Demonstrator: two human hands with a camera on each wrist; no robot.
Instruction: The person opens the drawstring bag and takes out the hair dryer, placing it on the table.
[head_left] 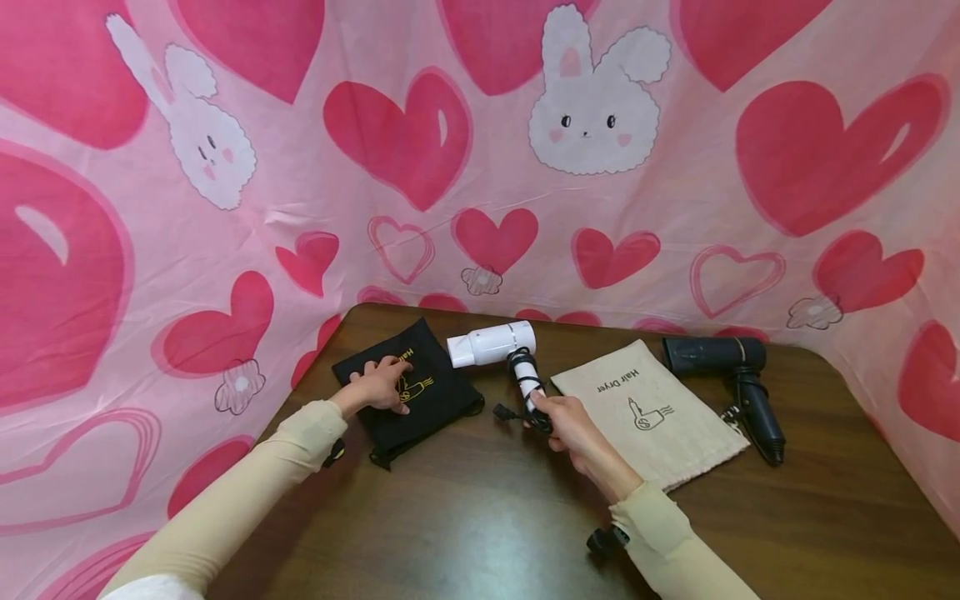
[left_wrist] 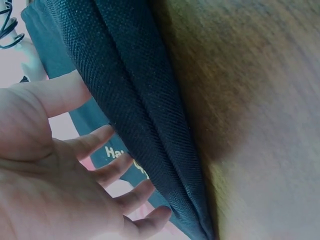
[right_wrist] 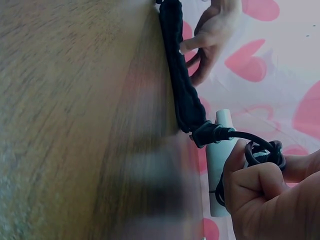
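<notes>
A white hair dryer (head_left: 491, 343) has its black cord (head_left: 525, 358) wound round the handle, and the plug (right_wrist: 205, 134) sticks out beside it. My right hand (head_left: 573, 429) grips the lower handle and cord, with fingers curled round them in the right wrist view. At the left, a black drawstring bag (head_left: 442, 408) printed "Hair Dryer" in gold lies on the table. My left hand (head_left: 378, 385) rests on it with fingers spread; the left wrist view shows fingertips against the fabric of the bag (left_wrist: 135, 95).
A beige bag (head_left: 607, 408) printed "Hair Dryer" lies right of my right hand. Beyond it, a black hair dryer (head_left: 712, 357) rests with its handle toward the front. The brown wooden table (head_left: 450, 525) backs onto a pink cloth (head_left: 510, 192) with hearts and rabbits.
</notes>
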